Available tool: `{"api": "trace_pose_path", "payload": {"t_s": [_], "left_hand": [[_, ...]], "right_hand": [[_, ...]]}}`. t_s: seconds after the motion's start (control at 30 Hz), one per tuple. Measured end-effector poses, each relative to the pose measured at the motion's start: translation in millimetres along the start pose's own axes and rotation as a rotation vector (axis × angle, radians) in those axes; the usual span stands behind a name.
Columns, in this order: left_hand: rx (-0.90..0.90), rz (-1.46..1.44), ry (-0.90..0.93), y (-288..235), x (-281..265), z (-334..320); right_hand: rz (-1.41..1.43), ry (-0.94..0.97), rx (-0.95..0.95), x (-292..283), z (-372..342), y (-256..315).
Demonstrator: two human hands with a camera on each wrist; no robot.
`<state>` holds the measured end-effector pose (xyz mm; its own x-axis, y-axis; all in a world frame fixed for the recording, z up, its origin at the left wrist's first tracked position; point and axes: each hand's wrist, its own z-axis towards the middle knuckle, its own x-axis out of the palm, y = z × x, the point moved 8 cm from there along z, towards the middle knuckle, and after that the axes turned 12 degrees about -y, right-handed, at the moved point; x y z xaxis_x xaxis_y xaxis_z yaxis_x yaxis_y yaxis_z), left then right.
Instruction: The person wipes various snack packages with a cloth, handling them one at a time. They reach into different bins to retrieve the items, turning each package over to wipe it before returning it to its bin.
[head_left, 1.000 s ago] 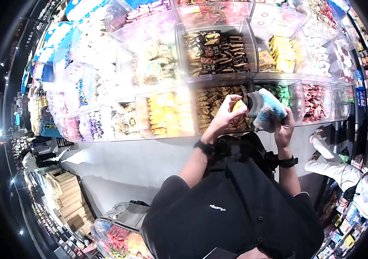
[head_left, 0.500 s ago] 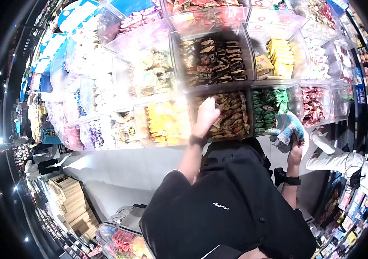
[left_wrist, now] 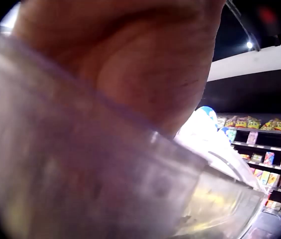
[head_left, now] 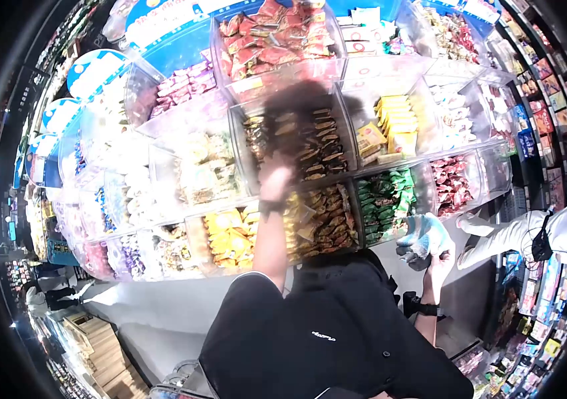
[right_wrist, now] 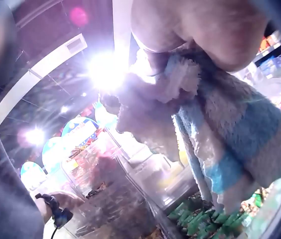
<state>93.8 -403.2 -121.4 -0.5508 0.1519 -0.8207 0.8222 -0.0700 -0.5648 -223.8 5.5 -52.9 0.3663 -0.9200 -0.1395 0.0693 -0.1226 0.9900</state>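
Observation:
My left hand (head_left: 275, 178) reaches into the clear bin of dark packets (head_left: 326, 143). Its fingers fade into blur and shadow there, so I cannot tell whether they hold anything. In the left wrist view the heel of that hand (left_wrist: 150, 74) hangs over a clear bin wall (left_wrist: 80, 149). My right hand (head_left: 440, 265) grips a blue, grey and white striped fluffy cloth (head_left: 423, 239) beside the front bins. The right wrist view shows the cloth (right_wrist: 235, 129) hanging in folds below the fingers (right_wrist: 220, 30), over green packets (right_wrist: 205, 219).
Gold packets (head_left: 330, 223) fill the front bin below my left arm, with yellow packets (head_left: 230, 233) to its left. Red packets (head_left: 456, 179) lie in the bin right of the green ones. A person in white (head_left: 566, 233) stands at the right, by stocked shelves (head_left: 543, 279).
My left hand left the cloth's side, went to the gold-packet bin, then moved farther back over the dark packets. My right hand drew the cloth right and toward me. The head view has shifted.

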Motion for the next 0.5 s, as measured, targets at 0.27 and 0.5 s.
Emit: {"api": "trace_pose_path", "payload": {"t_s": [0.27, 0.5], "left_hand": [[-0.034, 0.209, 0.005, 10.9, 25.9, 11.7], [0.240, -0.145, -0.399, -46.2, -40.0, -26.3]], "right_hand": [[0.027, -0.085, 0.035, -8.4, -4.6, 18.9], [0.072, -0.059, 0.067, -12.1, -13.2, 10.4]]}}
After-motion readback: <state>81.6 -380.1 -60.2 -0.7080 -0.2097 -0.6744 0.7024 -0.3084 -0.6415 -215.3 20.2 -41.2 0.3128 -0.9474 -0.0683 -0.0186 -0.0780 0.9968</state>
